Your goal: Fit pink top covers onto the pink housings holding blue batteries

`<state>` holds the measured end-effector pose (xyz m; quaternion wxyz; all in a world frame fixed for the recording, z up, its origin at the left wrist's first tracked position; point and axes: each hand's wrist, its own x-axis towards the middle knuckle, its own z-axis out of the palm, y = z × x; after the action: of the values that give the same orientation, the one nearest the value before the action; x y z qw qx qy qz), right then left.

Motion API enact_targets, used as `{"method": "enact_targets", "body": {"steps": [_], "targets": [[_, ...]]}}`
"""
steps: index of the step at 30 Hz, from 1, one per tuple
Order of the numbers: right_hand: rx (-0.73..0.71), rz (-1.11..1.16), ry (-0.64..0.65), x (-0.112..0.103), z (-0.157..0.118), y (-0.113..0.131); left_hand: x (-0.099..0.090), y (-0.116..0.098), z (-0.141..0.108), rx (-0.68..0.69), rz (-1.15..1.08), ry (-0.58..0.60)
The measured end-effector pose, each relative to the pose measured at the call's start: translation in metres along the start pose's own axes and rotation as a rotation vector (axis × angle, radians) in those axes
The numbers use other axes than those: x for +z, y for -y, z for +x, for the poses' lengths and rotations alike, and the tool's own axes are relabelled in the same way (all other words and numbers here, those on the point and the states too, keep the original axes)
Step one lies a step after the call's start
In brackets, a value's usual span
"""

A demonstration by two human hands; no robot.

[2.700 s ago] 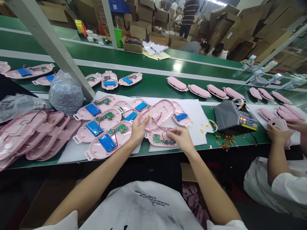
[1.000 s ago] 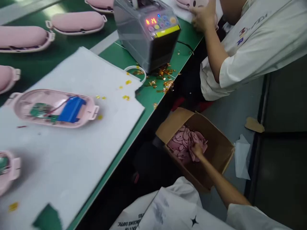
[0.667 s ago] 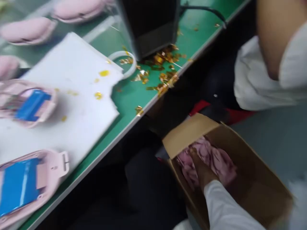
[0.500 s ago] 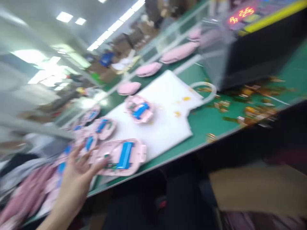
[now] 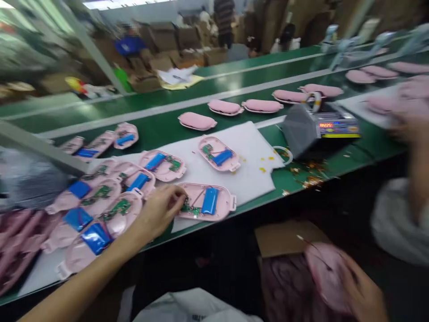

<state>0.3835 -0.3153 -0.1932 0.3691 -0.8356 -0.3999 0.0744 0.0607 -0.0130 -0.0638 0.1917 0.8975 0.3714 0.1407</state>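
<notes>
My left hand [image 5: 166,205] pinches the left end of an open pink shell [image 5: 223,212], which holds a blue battery [image 5: 210,201] and a green circuit board. The shell lies near the bench's front edge. At the lower right, my right hand [image 5: 363,286] holds a pink cover [image 5: 326,273] with thin wires, above a cardboard box [image 5: 291,239]. Another open shell [image 5: 219,154] with a blue battery rests on the white foam sheet [image 5: 254,179]. More open shells [image 5: 130,205] crowd together left of my left hand.
A dark machine [image 5: 311,129] with a red display stands right of the foam sheet, amber scraps [image 5: 311,174] before it. Closed pink cases [image 5: 197,120] line the green bench [image 5: 161,129]. At the right edge, another person's arm [image 5: 417,165] reaches over pink parts.
The view has levelled and turned right. My left hand has closed on the front shell's left end. My right hand, holding the pink cover, has come into view, as has the other person's arm.
</notes>
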Motion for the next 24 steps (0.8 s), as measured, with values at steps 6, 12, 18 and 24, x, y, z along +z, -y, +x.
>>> {"method": "enact_targets", "body": {"steps": [6, 12, 18, 24], "targets": [[-0.569, -0.123, 0.242, -0.023, 0.072, 0.179, 0.013, 0.008, -0.008, -0.167, -0.478, -0.25], [-0.902, -0.314, 0.374, 0.058, 0.131, 0.293, 0.004, 0.006, -0.02, 0.213, -0.369, -0.51], [-0.896, -0.29, 0.308, 0.079, 0.121, 0.321, -0.005, 0.002, -0.024, 0.497, 0.126, -0.421], [-0.904, -0.378, 0.2, 0.083, 0.111, 0.332, -0.004, 0.003, -0.022, 0.196, -0.241, -0.455]]}}
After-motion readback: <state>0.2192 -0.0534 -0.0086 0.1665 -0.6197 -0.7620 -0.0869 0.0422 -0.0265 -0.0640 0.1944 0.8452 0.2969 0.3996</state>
